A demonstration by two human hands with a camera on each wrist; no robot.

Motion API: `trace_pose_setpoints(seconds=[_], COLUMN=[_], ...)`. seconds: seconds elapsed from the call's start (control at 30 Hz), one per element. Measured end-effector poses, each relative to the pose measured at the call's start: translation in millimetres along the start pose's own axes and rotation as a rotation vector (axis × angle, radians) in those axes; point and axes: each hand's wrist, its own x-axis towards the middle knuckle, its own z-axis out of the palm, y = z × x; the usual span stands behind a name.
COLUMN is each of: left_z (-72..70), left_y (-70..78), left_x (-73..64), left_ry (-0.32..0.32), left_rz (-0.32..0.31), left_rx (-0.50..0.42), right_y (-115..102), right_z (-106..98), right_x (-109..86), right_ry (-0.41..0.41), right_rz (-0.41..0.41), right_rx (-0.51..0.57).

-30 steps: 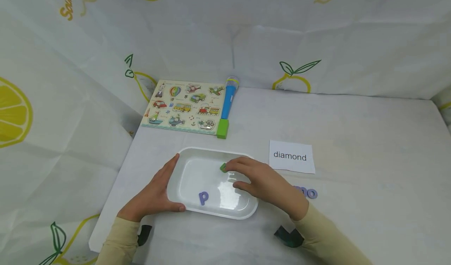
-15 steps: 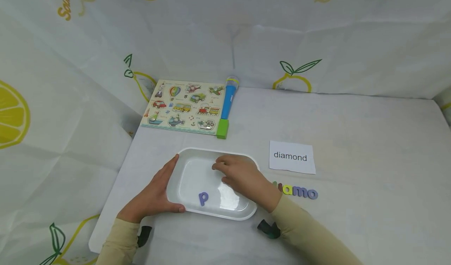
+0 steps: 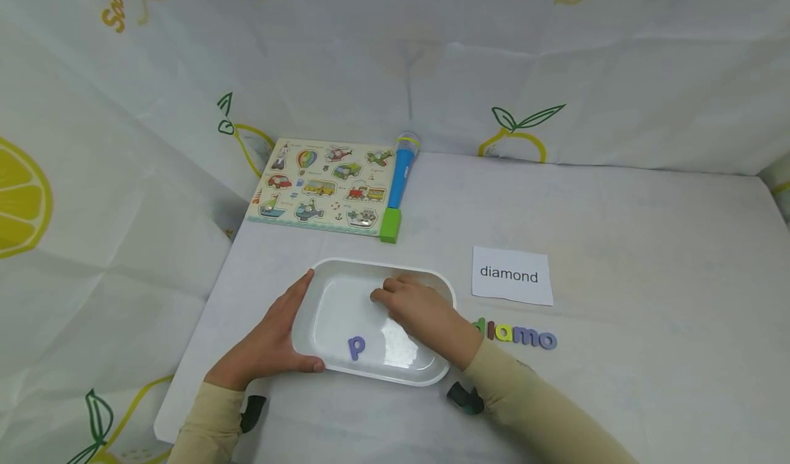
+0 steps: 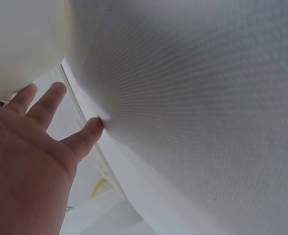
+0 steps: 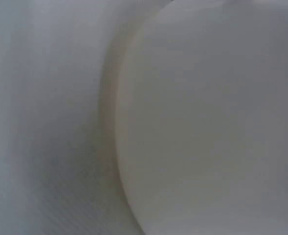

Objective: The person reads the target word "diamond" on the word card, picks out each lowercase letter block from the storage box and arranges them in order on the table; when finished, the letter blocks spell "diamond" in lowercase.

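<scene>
A white tray [image 3: 333,354] sits on the white-covered table. My left hand [image 3: 265,347] spans its left end, thumb at the near corner and fingers straight along the far corner; the left wrist view shows that hand [image 4: 31,156] with fingers spread. My right hand [image 3: 426,313] reaches over the right half of the tray, fingers bent down toward its floor. The green letter seen there earlier is hidden under this hand, so I cannot tell whether it is held. A purple letter [image 3: 356,347] shaped like a p lies near the tray's front.
Right of the tray, foam-like letters reading "diamo" [image 3: 523,336] lie in a row below a card [image 3: 512,276] printed "diamond". Farther back are a vehicle picture puzzle board [image 3: 321,188], a blue toy microphone [image 3: 402,169] and a green block [image 3: 390,225].
My right hand has moved left and farther into the tray, over the green letter, which is now out of sight. The letter row has come into view behind it. The left hand stays put.
</scene>
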Motion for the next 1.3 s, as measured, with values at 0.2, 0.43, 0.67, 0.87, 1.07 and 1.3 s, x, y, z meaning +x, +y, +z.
trace_pose_setpoints(seconds=[0.2, 0.43, 0.67, 0.87, 1.07, 1.3], left_z=[1.0, 1.9, 1.2, 0.0, 0.6, 2.2], left_y=[-1.0, -0.8, -0.7, -0.5, -1.5, -3.0], left_x=[0.0, 0.2, 0.8, 1.0, 1.2, 1.3], left_ry=[-0.001, 0.001, 0.002, 0.004, 0.004, 0.001], left_rz=[-0.003, -0.003, -0.006, 0.005, 0.003, 0.011], left_rx=[-0.005, 0.001, 0.012, 0.019, 0.013, 0.005], right_y=[0, -2, 11, 38, 62, 85], right_z=[1, -9, -41, -65, -72, -71], right_x=[0.7, -2.8, -37.3, -81.5, -115.0, -158.4], right_ry=[-0.049, -0.125, 0.013, 0.125, 0.280, 0.321], right_rz=[0.008, 0.048, -0.116, -0.184, -0.193, 0.024], right_rx=[0.066, 0.268, 0.381, 0.438, 0.411, 0.350])
